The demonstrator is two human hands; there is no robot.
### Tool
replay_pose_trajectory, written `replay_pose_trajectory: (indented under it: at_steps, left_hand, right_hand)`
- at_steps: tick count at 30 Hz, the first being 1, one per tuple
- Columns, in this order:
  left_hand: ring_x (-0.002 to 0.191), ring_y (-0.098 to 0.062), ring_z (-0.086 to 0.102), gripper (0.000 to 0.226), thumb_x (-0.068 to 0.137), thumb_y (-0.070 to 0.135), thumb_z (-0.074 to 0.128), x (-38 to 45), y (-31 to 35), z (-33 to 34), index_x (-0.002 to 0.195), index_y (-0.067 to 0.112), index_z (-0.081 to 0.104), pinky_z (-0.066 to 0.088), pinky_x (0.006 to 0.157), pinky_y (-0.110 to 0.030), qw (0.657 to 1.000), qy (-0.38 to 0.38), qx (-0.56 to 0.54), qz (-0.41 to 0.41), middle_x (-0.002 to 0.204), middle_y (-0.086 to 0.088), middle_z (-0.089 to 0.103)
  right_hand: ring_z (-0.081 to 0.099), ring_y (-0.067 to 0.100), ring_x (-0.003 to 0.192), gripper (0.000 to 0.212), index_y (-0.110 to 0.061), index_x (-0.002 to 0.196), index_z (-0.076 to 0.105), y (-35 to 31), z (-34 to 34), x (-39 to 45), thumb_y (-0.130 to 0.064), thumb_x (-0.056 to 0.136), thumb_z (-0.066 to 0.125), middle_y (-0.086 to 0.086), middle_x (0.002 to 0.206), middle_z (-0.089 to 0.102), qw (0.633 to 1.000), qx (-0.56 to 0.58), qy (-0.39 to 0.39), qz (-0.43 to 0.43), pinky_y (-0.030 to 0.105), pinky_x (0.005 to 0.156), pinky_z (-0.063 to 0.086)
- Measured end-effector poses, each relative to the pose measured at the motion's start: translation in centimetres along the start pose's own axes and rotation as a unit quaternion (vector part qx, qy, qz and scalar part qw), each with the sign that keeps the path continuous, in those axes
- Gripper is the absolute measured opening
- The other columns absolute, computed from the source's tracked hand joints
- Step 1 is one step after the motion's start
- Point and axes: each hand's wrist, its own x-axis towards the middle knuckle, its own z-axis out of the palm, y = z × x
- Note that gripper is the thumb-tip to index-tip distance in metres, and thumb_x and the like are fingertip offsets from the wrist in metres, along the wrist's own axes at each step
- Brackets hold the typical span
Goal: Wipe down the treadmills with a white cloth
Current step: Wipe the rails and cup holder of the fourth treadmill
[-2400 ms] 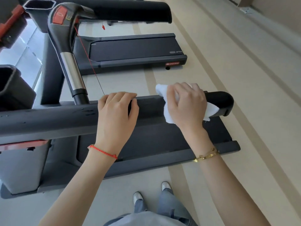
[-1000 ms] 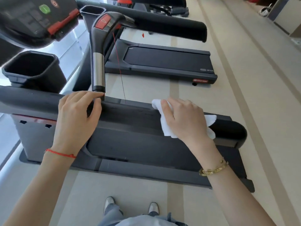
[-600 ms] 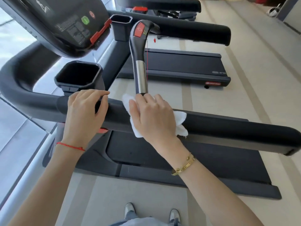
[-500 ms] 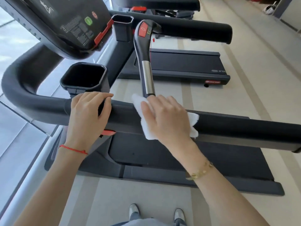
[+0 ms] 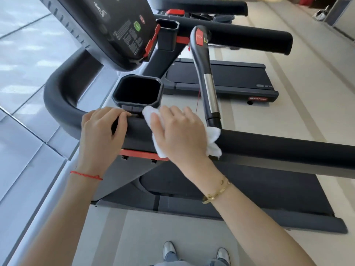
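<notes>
The near treadmill's black padded handrail [image 5: 278,150] runs across the view at waist height. My right hand [image 5: 180,135] lies over it just below the cup holder [image 5: 137,92], palm and fingers pressing a white cloth [image 5: 213,139] against the rail. Cloth shows past the fingertips and bunches out by the wrist side. My left hand [image 5: 99,133] grips the same rail right beside it, at the start of the rail's bend, fingers curled over the top.
The console [image 5: 107,29] hangs above left. A black and silver upright handle [image 5: 206,77] rises just right of my right hand. The running belt [image 5: 249,189] lies below, a second treadmill [image 5: 230,77] stands beyond, and my shoes [image 5: 169,250] are on the beige floor.
My right hand slid the cloth leftward along the handrail, from near its free end to the cup holder. My left hand shifted left along the rail too, and my view turned toward the console.
</notes>
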Motion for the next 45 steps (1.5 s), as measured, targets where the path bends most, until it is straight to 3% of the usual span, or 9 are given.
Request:
replay_pose_trajectory:
  at_steps: [5,11,14,20,24,27,33,39,45]
  left_hand:
    - [0.079,-0.027,0.059,0.025,0.1,0.01,0.048,0.0,-0.6,0.1,0.09,0.01,0.072,0.047,0.084,-0.052,1.0,0.008,-0.023,0.007,0.084,0.0,0.067]
    - [0.08,-0.022,0.055,0.024,0.099,0.011,0.048,-0.3,-0.7,0.6,0.09,0.011,0.07,0.043,0.092,-0.046,0.999,0.03,-0.019,-0.001,0.082,0.003,0.062]
    - [0.08,-0.02,0.054,0.024,0.099,0.012,0.047,-0.3,-0.8,0.9,0.088,0.012,0.068,0.039,0.093,-0.041,0.999,0.034,-0.015,-0.002,0.08,0.002,0.06]
    - [0.08,-0.017,0.05,0.024,0.099,0.015,0.046,-0.3,-1.1,1.2,0.089,0.013,0.067,0.03,0.096,-0.029,0.999,0.036,-0.012,-0.008,0.08,0.004,0.057]
    - [0.083,-0.018,0.051,0.023,0.099,0.016,0.046,-0.3,-1.0,1.2,0.089,0.015,0.067,0.026,0.097,-0.023,0.999,0.036,-0.017,-0.011,0.08,0.005,0.056]
    - [0.082,-0.02,0.051,0.023,0.099,0.015,0.047,-0.3,-0.9,1.2,0.088,0.014,0.067,0.026,0.096,-0.023,0.999,0.036,-0.02,-0.015,0.08,0.003,0.056]
    - [0.081,-0.017,0.049,0.024,0.1,0.016,0.045,-0.3,-0.8,1.0,0.091,0.014,0.067,0.03,0.097,-0.028,0.999,0.022,-0.018,-0.019,0.082,0.003,0.058]
    - [0.087,-0.022,0.057,0.021,0.098,0.013,0.049,0.0,1.5,1.1,0.094,0.014,0.07,0.038,0.099,-0.038,1.0,0.002,-0.017,-0.003,0.089,0.002,0.066]
    - [0.091,-0.022,0.062,0.019,0.096,0.011,0.053,0.3,6.8,3.2,0.093,0.011,0.072,0.046,0.093,-0.046,0.993,-0.064,-0.082,0.051,0.093,0.001,0.07]
  right_hand:
    - [0.038,0.02,0.065,0.037,-0.016,0.08,0.056,-0.6,0.4,-0.2,-0.042,0.099,0.037,-0.001,0.069,0.054,0.999,0.023,0.009,-0.021,0.032,0.058,0.033]
    - [0.037,0.019,0.057,0.037,-0.021,0.064,0.04,2.0,-1.4,-0.5,-0.041,0.095,0.036,-0.005,0.057,0.047,0.996,-0.013,0.02,0.088,0.028,0.052,0.017]
    - [0.036,0.021,0.052,0.039,-0.019,0.06,0.04,-0.2,-0.3,0.8,-0.039,0.093,0.035,-0.004,0.053,0.042,0.997,-0.016,-0.001,0.073,0.026,0.046,0.01]
    - [0.041,0.019,0.061,0.037,-0.02,0.07,0.043,-0.9,-0.2,0.5,-0.045,0.095,0.032,-0.006,0.062,0.047,0.999,0.027,-0.029,0.021,0.03,0.056,0.022]
    - [0.038,0.02,0.062,0.037,-0.022,0.069,0.043,2.7,-2.0,-0.8,-0.046,0.095,0.033,-0.007,0.062,0.045,0.997,0.001,-0.007,0.072,0.032,0.052,0.017]
    - [0.036,0.023,0.058,0.039,-0.019,0.062,0.04,2.1,-1.5,-0.1,-0.044,0.091,0.033,-0.005,0.056,0.041,0.993,-0.035,-0.002,0.116,0.031,0.05,0.015]
    - [0.036,0.02,0.058,0.035,-0.02,0.069,0.038,-1.1,0.4,0.0,-0.042,0.096,0.039,-0.004,0.059,0.044,0.999,-0.008,0.015,0.042,0.03,0.056,0.022]
    - [0.047,0.02,0.066,0.037,-0.017,0.075,0.057,3.8,-1.7,-2.1,-0.042,0.097,0.041,-0.004,0.066,0.056,0.998,-0.001,0.031,0.048,0.029,0.057,0.026]
    - [0.048,0.02,0.069,0.041,-0.017,0.075,0.058,10.2,-4.4,-4.0,-0.044,0.097,0.037,-0.003,0.069,0.058,0.992,-0.041,0.026,0.12,0.032,0.056,0.028]
